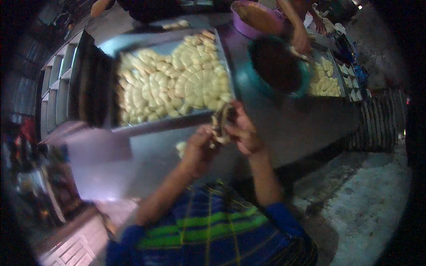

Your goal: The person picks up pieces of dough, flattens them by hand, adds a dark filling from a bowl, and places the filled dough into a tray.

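hands [244, 134] close together, curled around a dough piece [220, 128], forearms [167, 188] converging

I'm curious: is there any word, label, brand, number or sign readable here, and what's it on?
None can be read.
No lettering shows on the teal basin, purple basin, tray or the piece in the right hand.
The background's edges are too dark and blurred to tell.
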